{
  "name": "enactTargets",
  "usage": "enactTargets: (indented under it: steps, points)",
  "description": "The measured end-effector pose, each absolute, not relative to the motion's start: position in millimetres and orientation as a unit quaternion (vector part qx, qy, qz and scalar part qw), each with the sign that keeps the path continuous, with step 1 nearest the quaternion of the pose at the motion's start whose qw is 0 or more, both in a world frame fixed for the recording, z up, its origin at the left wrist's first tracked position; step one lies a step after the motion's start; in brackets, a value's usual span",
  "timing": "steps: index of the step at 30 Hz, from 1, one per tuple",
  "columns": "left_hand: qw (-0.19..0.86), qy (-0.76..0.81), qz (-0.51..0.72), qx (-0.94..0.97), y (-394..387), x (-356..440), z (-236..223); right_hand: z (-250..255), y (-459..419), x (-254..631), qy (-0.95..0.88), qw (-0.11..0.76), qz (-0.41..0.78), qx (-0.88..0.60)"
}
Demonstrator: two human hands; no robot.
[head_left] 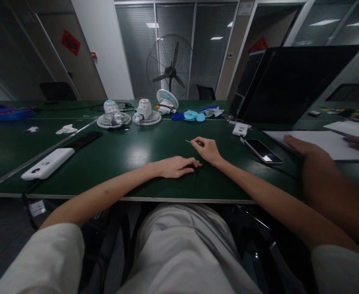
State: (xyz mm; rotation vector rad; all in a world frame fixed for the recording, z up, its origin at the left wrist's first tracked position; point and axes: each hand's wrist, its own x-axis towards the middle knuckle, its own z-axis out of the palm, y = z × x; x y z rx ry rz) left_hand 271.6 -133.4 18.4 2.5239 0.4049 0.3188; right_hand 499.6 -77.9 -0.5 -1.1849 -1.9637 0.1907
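Observation:
My right hand (208,150) is just above the green table, its thumb and index finger pinched on a thin, pale, needle-like stick (188,141) that points left. What the stick is made of is too small to tell. Lower and to the left, my left hand (177,166) lies on its side on the tabletop. Its fingers are stretched out, with the thumb apart below them. A small dark patch by its fingertips may be shadow or a tiny object; I cannot tell which.
On the green table (130,175), several small white fans (147,112) stand at the back, beside blue fan blades (194,116). White power banks (48,163) (241,129) lie left and right. A phone (263,151) is to the right, near another person's arm (326,179) on paper.

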Motion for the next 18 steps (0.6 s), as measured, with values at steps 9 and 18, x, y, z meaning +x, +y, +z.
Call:
enactTargets:
  steps: [9, 18]
  points:
    - [0.177, 0.156, 0.175, 0.956, -120.2, 267.3, 12.8, 0.0, -78.3, 499.3, -0.780, 0.404, 0.078, -0.472]
    - [0.160, 0.232, 0.131, 0.951, -91.4, 227.9, 11.5, -0.3, -77.7, 500.4, -0.783, 0.396, 0.088, -0.472]
